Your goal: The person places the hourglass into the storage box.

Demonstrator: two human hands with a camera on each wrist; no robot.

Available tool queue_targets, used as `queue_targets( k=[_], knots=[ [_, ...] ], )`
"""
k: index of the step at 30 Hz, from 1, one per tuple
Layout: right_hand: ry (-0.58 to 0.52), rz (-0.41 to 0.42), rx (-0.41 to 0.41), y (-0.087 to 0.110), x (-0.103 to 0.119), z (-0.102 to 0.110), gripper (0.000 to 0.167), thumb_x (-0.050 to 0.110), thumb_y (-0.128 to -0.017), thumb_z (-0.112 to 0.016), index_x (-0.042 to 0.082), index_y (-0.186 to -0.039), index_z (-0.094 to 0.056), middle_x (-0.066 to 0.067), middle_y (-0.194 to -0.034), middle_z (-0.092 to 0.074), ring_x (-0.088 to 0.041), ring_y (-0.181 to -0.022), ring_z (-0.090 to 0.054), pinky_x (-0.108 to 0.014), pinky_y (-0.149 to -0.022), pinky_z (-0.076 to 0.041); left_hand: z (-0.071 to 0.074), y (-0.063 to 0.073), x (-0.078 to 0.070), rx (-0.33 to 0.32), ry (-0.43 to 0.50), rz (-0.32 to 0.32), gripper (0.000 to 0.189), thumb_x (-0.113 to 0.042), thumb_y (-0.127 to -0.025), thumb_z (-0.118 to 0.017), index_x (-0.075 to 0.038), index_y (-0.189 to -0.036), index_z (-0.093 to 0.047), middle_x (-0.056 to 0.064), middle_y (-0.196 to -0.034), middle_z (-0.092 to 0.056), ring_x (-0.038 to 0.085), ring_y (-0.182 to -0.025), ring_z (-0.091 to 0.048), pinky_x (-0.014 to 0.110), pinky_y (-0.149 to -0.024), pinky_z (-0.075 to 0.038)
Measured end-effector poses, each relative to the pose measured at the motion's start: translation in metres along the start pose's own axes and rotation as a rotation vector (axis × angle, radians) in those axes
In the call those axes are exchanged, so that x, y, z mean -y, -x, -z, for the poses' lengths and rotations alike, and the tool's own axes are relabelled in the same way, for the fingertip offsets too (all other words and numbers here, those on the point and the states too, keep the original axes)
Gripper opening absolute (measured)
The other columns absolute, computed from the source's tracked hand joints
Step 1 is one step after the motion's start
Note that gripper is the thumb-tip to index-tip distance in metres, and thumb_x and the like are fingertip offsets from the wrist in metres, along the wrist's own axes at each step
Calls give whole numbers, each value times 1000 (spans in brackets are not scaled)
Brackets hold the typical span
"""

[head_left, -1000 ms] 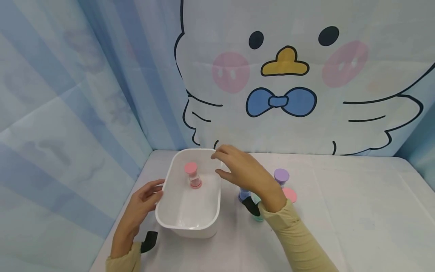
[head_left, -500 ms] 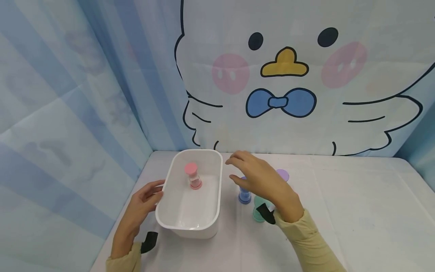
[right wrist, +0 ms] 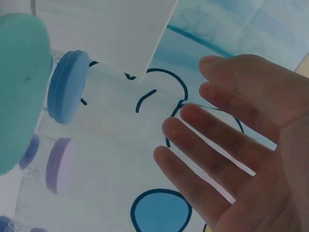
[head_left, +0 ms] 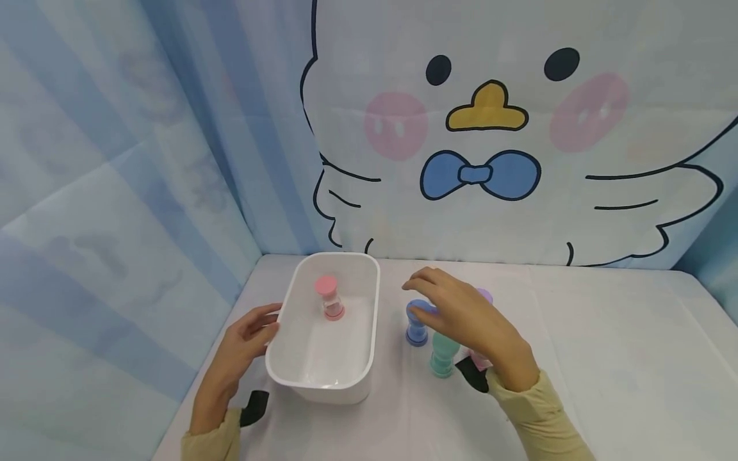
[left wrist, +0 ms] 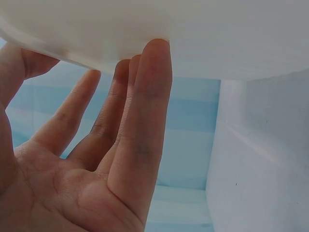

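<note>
A white plastic bin [head_left: 317, 362] stands on the table, with a pink-capped sand timer [head_left: 330, 299] upright inside. My left hand [head_left: 245, 342] rests against the bin's left side; its outstretched fingertips [left wrist: 154, 63] touch the outer wall in the left wrist view. Right of the bin, my right hand [head_left: 461, 317] hovers over a group of sand timers, its fingers apart and holding nothing. Below it stand a blue sand timer [head_left: 416, 337] and a teal sand timer [head_left: 442, 358]. A purple sand timer [right wrist: 59, 164] and a second pink sand timer [head_left: 481, 361] are partly hidden behind the hand and wrist.
A white cloth covers the table [head_left: 605, 358], which extends to the right of the timers. A printed curtain [head_left: 490, 224] with a cartoon bird hangs along the back edge, and a blue-striped curtain [head_left: 127, 243] closes off the left side.
My right hand has moved from the bin's right rim rightward and toward me, over the timers, uncovering the blue and teal ones. My left hand stays on the bin.
</note>
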State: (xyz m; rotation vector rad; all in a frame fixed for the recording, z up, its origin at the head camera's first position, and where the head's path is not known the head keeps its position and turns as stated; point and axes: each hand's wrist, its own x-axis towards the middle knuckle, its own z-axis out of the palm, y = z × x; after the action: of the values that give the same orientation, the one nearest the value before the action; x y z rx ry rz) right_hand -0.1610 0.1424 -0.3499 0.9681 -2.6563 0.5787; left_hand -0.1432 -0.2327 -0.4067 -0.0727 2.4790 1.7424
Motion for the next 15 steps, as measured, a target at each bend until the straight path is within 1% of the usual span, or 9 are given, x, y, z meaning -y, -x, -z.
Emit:
queue_targets(
  k=[5, 10, 12, 15],
  knots=[
    [-15, -10, 13, 9, -5, 1, 33, 21, -88, -77, 10, -118, -69, -3, -120, -65, -18, -112, -62, -34, -91, -55, -1, 1, -1, -6, -1, -1, 51, -35, -99, -62, -13, -144, -50, 17, -139, -56, 26, -117, -62, 40, -88, -57],
    [-59, -46, 42, 17, -8, -1, 32, 20, -89, -76, 10, -118, -69, -2, -120, -65, -18, -112, -62, -36, -93, -55, 0, 1, -1, -6, -11, -6, 52, -36, -99, -62, -14, -144, -50, 17, -139, -56, 25, -117, -62, 39, -88, -57],
    [-78, -44, 46, 21, -9, -2, 31, 20, -89, -75, 10, -118, -68, -1, -119, -65, -17, -109, -62, -35, -93, -55, 0, 1, 0, -8, -16, -4, 52, -36, -98, -62, -14, -144, -50, 17, -139, -56, 24, -116, -62, 39, -87, -57],
    [-69, -26, 37, 26, -12, -4, 32, 20, -89, -76, 10, -118, -69, -1, -117, -64, -14, -105, -62, -33, -91, -55, -1, 0, 2, -8, -23, -2, 52, -37, -98, -62, -14, -143, -50, 17, -138, -57, 20, -113, -64, 38, -87, -57]
  ],
)
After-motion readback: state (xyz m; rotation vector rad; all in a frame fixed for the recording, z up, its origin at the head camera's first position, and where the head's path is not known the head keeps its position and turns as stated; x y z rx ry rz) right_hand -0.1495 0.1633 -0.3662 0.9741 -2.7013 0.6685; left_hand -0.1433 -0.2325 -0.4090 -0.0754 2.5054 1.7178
